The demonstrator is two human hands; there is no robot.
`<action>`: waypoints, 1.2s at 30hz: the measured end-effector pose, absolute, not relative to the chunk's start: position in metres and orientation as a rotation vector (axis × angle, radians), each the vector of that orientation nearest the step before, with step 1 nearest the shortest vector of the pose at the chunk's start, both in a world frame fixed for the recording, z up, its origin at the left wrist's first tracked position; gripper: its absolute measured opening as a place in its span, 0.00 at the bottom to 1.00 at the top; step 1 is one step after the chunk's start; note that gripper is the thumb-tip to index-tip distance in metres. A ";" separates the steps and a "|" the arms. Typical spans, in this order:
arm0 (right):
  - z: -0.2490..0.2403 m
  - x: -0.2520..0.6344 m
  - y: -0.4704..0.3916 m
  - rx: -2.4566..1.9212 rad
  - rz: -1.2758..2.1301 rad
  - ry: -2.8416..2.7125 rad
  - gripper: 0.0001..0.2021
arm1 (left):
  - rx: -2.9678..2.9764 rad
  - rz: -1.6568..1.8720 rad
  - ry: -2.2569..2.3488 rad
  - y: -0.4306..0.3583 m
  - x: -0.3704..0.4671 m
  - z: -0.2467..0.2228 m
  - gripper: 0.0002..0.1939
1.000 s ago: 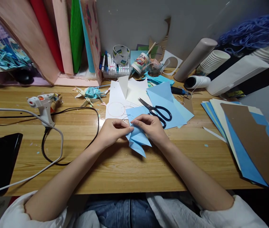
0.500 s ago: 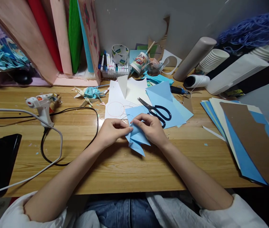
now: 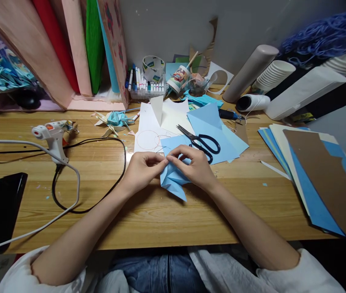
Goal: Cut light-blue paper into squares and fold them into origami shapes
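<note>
A folded piece of light blue paper [image 3: 173, 182] is held between both hands above the wooden table, its pointed ends hanging toward the front. My left hand [image 3: 142, 169] pinches its upper left edge between thumb and fingers. From the right, my right hand [image 3: 194, 165] pinches the top of the same paper, its fingertips meeting those of the left. Black-handled scissors [image 3: 202, 143] lie just behind my right hand, partly on flat blue sheets [image 3: 208, 120]. White paper with drawn circles [image 3: 148, 126] lies behind my left hand.
At the left stand a white glue gun [image 3: 52, 138] with cables and a black phone-like slab [image 3: 2, 207]. Behind are markers [image 3: 147, 83], a tape roll [image 3: 154, 68] and a patterned cup [image 3: 178, 79]. Stacked sheets [image 3: 322, 175] lie at the right, below paper cups [image 3: 275, 77].
The fingertips of both hands have come together at the top of the folded blue paper. Its right-hand points now sit more under my right hand, and the folds look more bunched.
</note>
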State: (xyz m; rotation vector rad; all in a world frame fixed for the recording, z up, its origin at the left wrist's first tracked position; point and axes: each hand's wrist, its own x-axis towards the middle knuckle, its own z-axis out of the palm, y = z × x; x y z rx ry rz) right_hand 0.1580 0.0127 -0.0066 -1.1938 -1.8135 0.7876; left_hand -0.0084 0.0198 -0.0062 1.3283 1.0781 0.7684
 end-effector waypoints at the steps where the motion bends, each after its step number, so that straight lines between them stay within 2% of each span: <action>1: -0.007 0.158 0.013 -1.192 0.768 -1.818 0.05 | 1.334 0.765 1.080 0.020 -0.009 -0.006 0.11; 7: -0.009 0.158 0.013 -1.170 0.637 -1.839 0.04 | 1.189 0.690 1.071 0.022 -0.010 -0.001 0.12; 13: -0.010 0.163 0.017 -1.204 0.738 -1.746 0.04 | 1.113 0.723 1.040 0.024 -0.010 0.002 0.16; 18: -0.008 0.171 0.024 -1.236 0.925 -1.567 0.06 | 1.381 0.777 0.851 0.023 -0.013 0.004 0.07; 22: -0.005 0.175 0.026 -1.187 0.977 -1.525 0.06 | 1.676 0.790 0.852 0.022 -0.014 0.007 0.09; 36: 0.003 0.172 0.016 -0.928 0.617 -1.736 0.03 | 2.269 1.195 0.724 0.023 -0.019 -0.004 0.07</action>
